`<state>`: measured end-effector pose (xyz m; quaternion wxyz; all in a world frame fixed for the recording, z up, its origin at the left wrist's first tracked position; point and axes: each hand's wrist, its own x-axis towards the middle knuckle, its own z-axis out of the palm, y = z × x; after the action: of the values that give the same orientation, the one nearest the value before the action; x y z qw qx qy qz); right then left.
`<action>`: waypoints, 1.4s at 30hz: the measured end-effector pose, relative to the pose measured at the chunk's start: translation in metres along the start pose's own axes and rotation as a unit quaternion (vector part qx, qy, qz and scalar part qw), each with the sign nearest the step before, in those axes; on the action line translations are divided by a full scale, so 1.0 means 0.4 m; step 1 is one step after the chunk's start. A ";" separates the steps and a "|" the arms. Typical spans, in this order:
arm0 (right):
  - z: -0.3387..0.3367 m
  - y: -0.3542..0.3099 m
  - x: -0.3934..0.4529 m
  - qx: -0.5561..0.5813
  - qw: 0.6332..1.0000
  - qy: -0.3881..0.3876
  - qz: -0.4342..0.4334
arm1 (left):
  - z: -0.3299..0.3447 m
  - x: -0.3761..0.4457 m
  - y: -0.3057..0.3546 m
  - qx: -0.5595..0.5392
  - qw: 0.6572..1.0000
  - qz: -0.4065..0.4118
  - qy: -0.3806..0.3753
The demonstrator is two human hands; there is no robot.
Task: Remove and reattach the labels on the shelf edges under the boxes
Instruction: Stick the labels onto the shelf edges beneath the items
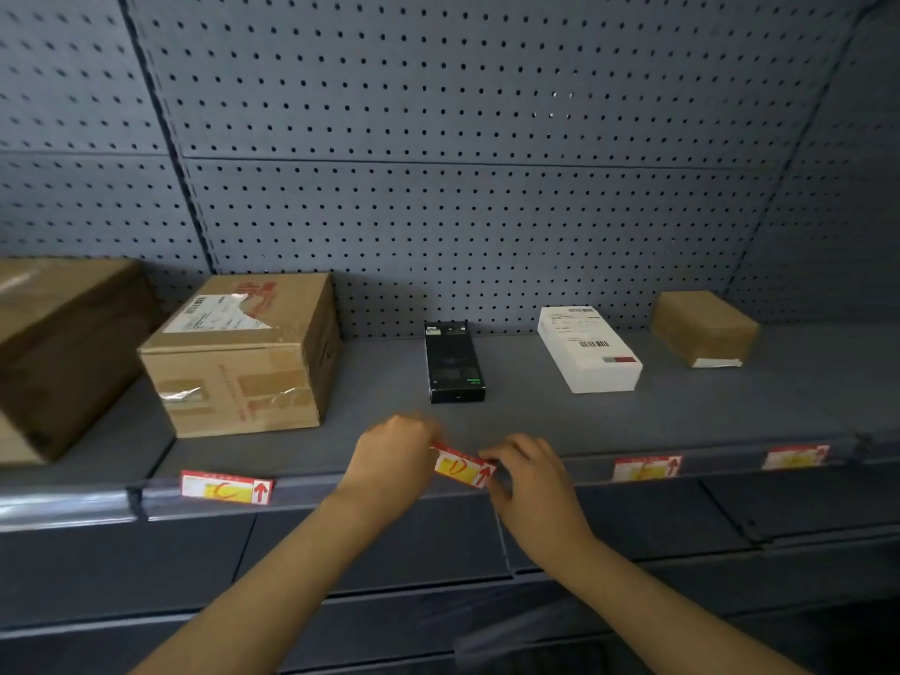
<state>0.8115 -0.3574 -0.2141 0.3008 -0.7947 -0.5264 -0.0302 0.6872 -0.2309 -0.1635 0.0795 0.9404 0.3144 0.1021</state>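
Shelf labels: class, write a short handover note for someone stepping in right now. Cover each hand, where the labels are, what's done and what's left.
Left hand and right hand both pinch the middle label, tilted at the shelf edge below the black box.
Three other labels sit in the edge strip: left, right, far right.
Done: cannot tell which were already redone.
Left: seat the held label straight.

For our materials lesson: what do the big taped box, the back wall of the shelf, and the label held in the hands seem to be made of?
Big taped box: brown cardboard, matt, with glossy clear tape glinting on its front.
Back wall: probably painted metal pegboard, given its even grey coat and regular holes.
Label: likely thin printed paper or card, red, white and yellow; too blurred to be sure.
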 end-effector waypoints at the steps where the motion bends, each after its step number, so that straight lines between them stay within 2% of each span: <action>1: 0.001 -0.002 0.004 -0.004 1.000 -0.004 -0.002 | 0.003 -0.001 0.001 -0.012 1.000 0.001 0.003; 11: -0.020 -0.001 0.028 -0.081 0.994 -0.042 -0.066 | 0.057 -0.036 -0.004 -0.084 0.996 0.011 -0.009; 17: -0.017 0.014 0.031 -0.138 0.984 -0.057 -0.099 | 0.084 -0.045 0.014 -0.076 0.997 -0.003 0.022; 25: -0.005 0.025 0.033 -0.112 0.984 -0.075 -0.120 | 0.120 -0.079 0.003 -0.064 0.997 0.000 0.049; 28: -0.008 0.034 0.022 -0.080 0.988 -0.050 -0.122 | 0.125 -0.098 -0.005 -0.060 0.995 -0.015 0.074; 32: -0.018 0.055 0.004 0.004 0.999 0.008 -0.047 | 0.121 -0.111 -0.019 -0.055 0.992 -0.046 0.100; 36: -0.033 0.080 0.002 0.059 0.998 0.032 -0.008 | 0.114 -0.109 -0.019 -0.047 0.994 -0.022 0.093; 42: -0.050 0.082 0.011 -0.016 0.994 -0.022 -0.102 | 0.117 -0.107 -0.010 -0.053 0.996 0.004 0.070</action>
<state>0.8471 -0.3727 -0.2108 0.2719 -0.7419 -0.6108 -0.0516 0.6628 -0.2578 -0.2157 0.1069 0.9267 0.3091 0.1851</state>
